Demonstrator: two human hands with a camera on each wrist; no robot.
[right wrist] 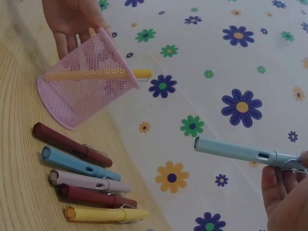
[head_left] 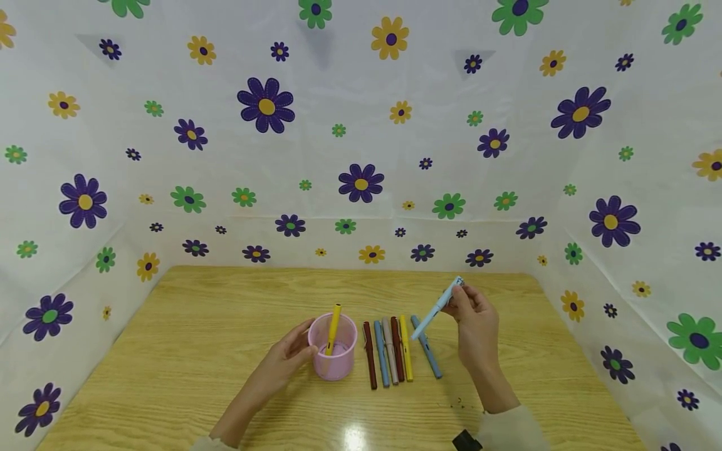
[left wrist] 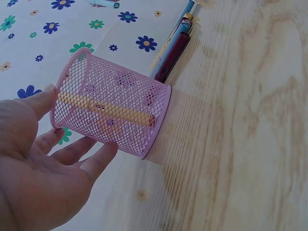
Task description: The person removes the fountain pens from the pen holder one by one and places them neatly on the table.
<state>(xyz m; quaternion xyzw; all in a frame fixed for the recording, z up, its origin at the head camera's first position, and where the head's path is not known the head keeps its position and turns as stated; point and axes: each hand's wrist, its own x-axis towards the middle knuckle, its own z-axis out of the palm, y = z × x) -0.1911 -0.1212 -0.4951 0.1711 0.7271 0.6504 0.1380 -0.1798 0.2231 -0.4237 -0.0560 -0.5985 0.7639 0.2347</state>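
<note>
My left hand [head_left: 284, 359] holds a pink mesh pen cup [left wrist: 114, 103] upright on the table, thumb at the rim and fingers along its side. One yellow pen [head_left: 334, 326] leans inside the cup, its top above the rim. My right hand [head_left: 474, 319] pinches a light blue pen [right wrist: 236, 150] by its clip end, raised and slanting down toward the left. Between the hands lies a row of pens: a dark red pen [head_left: 370, 356], a blue pen [head_left: 381, 354], a grey-pink pen [head_left: 390, 351], another dark red pen [head_left: 397, 349] and a yellow pen [head_left: 406, 348].
A separate blue pen [head_left: 426, 346] lies slanted beneath the raised one. Small dark specks [head_left: 459, 403] and a black object [head_left: 467, 440] are near the right sleeve. Flower-printed white sheeting [head_left: 361, 138] encloses the wooden table [head_left: 225, 313] at the back and sides.
</note>
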